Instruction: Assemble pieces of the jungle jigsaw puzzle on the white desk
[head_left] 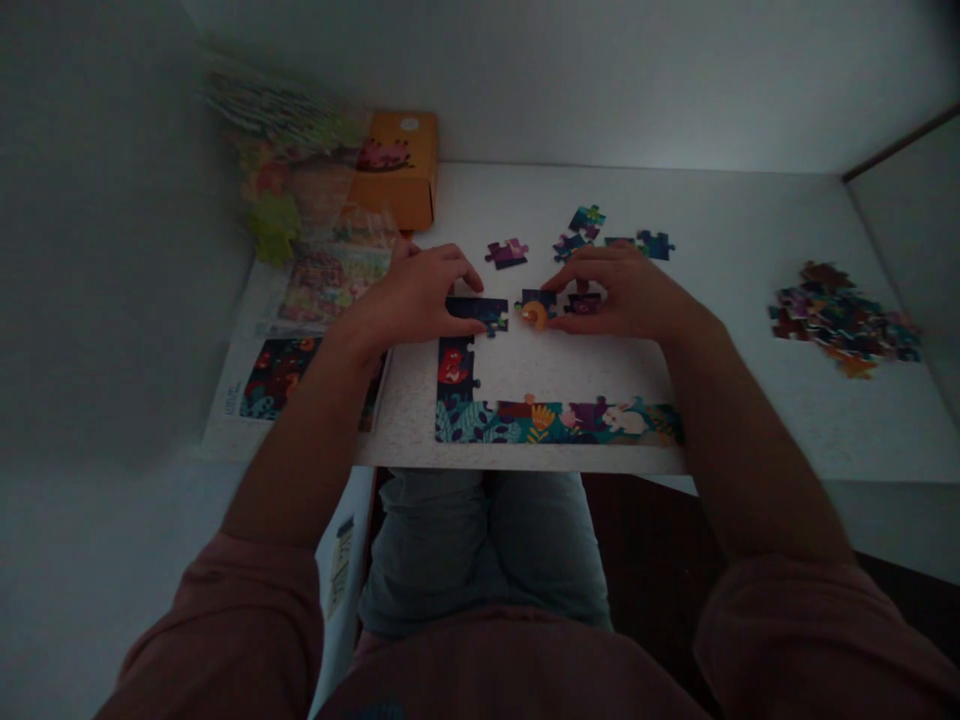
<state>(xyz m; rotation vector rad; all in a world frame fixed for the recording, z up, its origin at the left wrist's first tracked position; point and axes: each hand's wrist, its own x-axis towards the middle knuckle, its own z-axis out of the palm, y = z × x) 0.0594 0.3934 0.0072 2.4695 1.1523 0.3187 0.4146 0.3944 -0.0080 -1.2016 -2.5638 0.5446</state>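
Jigsaw pieces (477,314), dark blue with floral print, are touched on the table (735,230) by the left hand (405,298) and right hand (622,295), both curved; grip cannot be determined.

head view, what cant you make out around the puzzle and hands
- Left hand: its fingers cover part of the dark puzzle piece, hiding its full outline.
- Right hand: its fingers partly cover the small pieces beneath it, hiding their shapes.
- Loose pile of pieces: too dim and small to count.
- Printed picture sheet: left forearm hides part of it.
- Clear plastic wrapping: blurred, contents unclear.
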